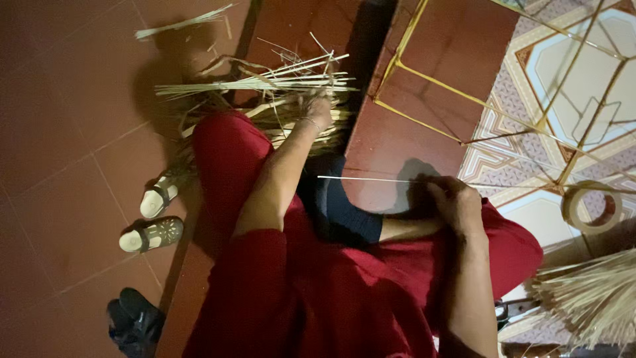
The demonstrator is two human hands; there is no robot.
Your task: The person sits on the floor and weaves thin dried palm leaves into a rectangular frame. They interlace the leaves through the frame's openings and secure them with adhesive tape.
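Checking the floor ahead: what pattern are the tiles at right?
Patterned floor tiles: white octagons with pinkish-brown borders, head view.

The one camera sits on my head and looks steeply down over my red-clothed lap [298,292] to the tiled floor [59,132]. It is close: my forearms fill the middle, and my hands lie just past my knees.
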